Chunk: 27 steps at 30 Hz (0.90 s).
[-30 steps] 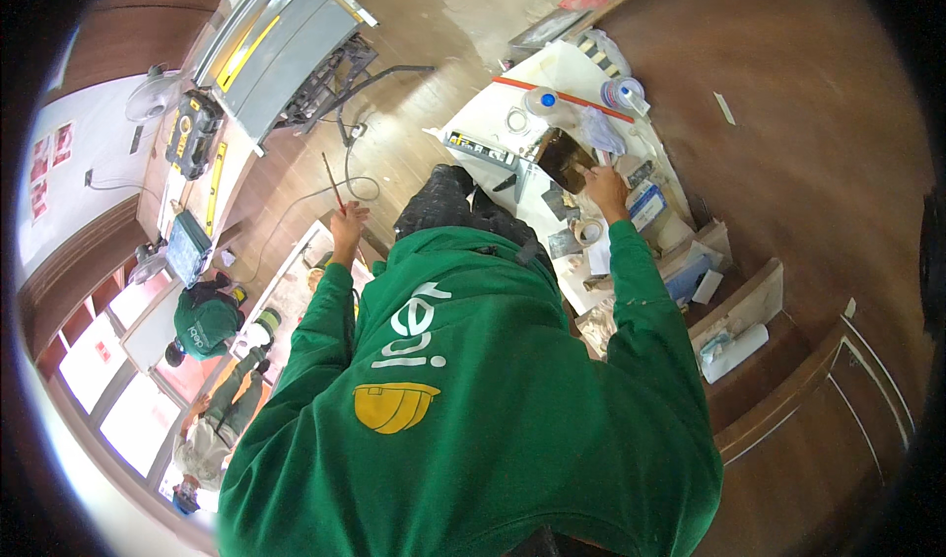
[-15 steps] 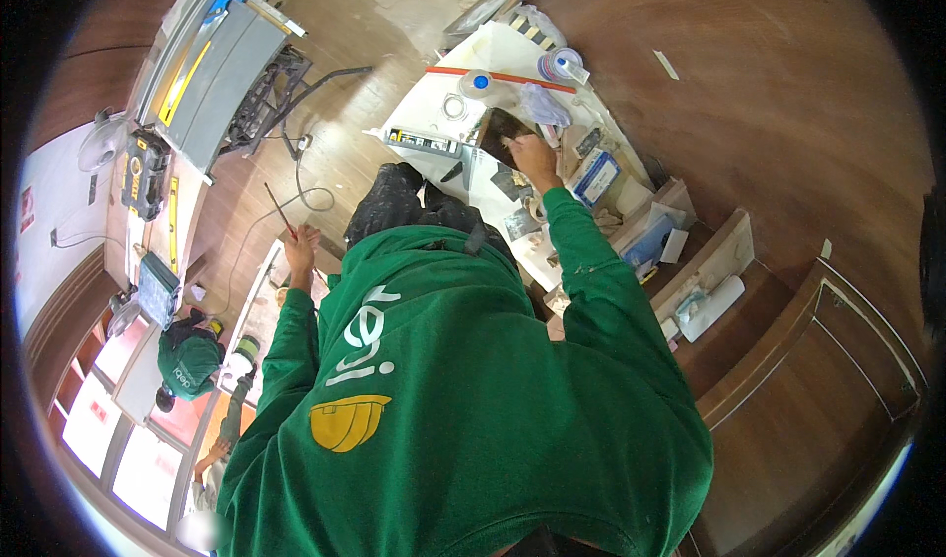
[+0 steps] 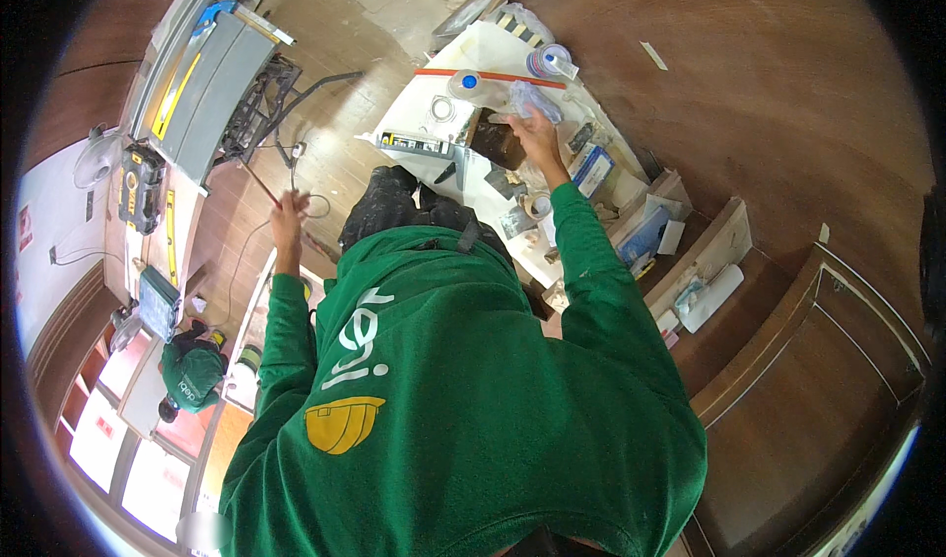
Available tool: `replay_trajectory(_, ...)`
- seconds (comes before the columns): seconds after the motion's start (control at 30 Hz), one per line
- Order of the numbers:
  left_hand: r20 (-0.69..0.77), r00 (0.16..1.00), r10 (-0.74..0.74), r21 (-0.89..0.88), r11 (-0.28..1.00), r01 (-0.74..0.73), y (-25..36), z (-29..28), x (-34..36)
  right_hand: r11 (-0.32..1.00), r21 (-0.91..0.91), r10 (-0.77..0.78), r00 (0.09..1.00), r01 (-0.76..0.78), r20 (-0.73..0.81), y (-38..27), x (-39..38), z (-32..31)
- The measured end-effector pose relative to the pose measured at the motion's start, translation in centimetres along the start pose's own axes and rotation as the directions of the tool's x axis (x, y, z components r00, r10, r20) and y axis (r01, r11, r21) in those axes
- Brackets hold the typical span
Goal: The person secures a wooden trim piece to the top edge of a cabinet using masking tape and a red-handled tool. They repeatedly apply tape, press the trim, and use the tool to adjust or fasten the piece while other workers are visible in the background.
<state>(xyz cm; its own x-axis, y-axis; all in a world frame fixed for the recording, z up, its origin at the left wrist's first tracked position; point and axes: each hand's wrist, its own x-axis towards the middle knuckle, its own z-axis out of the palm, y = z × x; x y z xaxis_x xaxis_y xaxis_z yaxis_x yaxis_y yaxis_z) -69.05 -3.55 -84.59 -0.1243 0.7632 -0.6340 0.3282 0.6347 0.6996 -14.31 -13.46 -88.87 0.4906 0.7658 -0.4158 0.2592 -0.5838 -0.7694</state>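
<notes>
My left hand (image 3: pixel 288 218) is out to the left, its fingers closed round the reddish end of a thin, dark rod-like tool (image 3: pixel 258 180). The rod slants up and away over the floor. On the right, my right hand (image 3: pixel 537 139) is above a dark brown open box (image 3: pixel 496 143) on the cluttered white worktop (image 3: pixel 394 115). Its fingertips come together at the box's far rim, by a small pale piece I cannot make out. Just beyond that hand lies a crumpled pale plastic bag (image 3: pixel 535 101).
A clear container with a blue cap (image 3: pixel 465 85), a long red strip (image 3: pixel 439 72), a tape roll (image 3: pixel 537 205) and a blue-and-white packet (image 3: pixel 593 171) lie on the worktop. A grey table-like machine (image 3: pixel 219 89) stands at far left. A co-worker in green (image 3: pixel 192 372) is lower left.
My right hand has moved up and slightly right from inside the box toward its far rim. My left hand has shifted a little left and up with the rod-like tool.
</notes>
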Motion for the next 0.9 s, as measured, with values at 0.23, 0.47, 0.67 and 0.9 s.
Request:
replay_trajectory(0.23, 0.316, 0.923, 0.222, -0.187, 0.968, -0.169, 16.5, 11.2, 0.1, 0.943, 0.289, -0.104, 0.970, 0.166, -0.218, -9.4, -6.8, -0.9)
replay_trajectory(0.47, 0.769, 0.574, 0.280, -0.231, 0.960, -0.158, 19.8, 27.7, -8.4, 0.952, 0.213, -0.258, 0.953, 0.222, 0.162, -15.6, -12.3, 0.5)
replay_trajectory(0.67, 0.910, 0.380, 0.165, 0.131, 0.754, -0.644, 14.3, 27.5, -9.9, 0.989, -0.085, -0.123, 0.991, 0.119, -0.046, -8.8, -16.3, -3.5)
replay_trajectory(0.9, 0.720, 0.691, 0.057, 0.550, 0.560, -0.620, 3.8, 15.2, 2.7, 0.854, -0.517, 0.011, 0.995, -0.063, -0.102, 2.4, -19.6, -4.9)
